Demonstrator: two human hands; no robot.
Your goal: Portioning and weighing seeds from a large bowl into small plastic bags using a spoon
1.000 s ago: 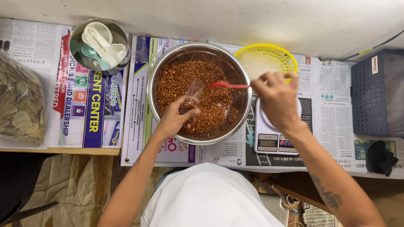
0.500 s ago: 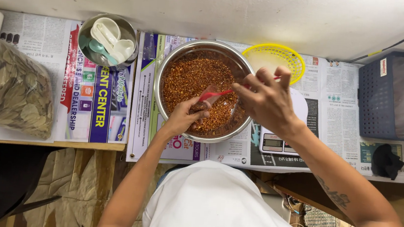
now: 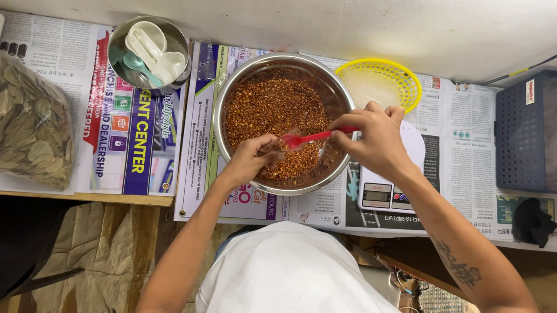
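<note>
A big steel bowl [image 3: 233, 98] full of red-brown flakes [image 3: 266, 111] stands on newspaper in the middle of the table. My right hand [image 3: 370, 137] grips the handle of a red plastic spoon [image 3: 311, 138], whose scoop end reaches left over the flakes. My left hand [image 3: 251, 159] is at the bowl's near side, pinching a small clear packet [image 3: 272, 147] right under the spoon's tip. What is inside the packet is too small to tell.
A small steel bowl [image 3: 121, 39] holding white and teal scoops stands at the left. A clear bag of dried leaves [image 3: 13, 121] lies far left. A yellow mesh basket [image 3: 385, 78], a digital scale [image 3: 384, 190] and a blue crate [image 3: 546, 131] sit right of the big bowl.
My right hand has brought the red spoon leftward from the bowl's right rim toward my left hand. My left hand has stayed at the near side of the bowl.
</note>
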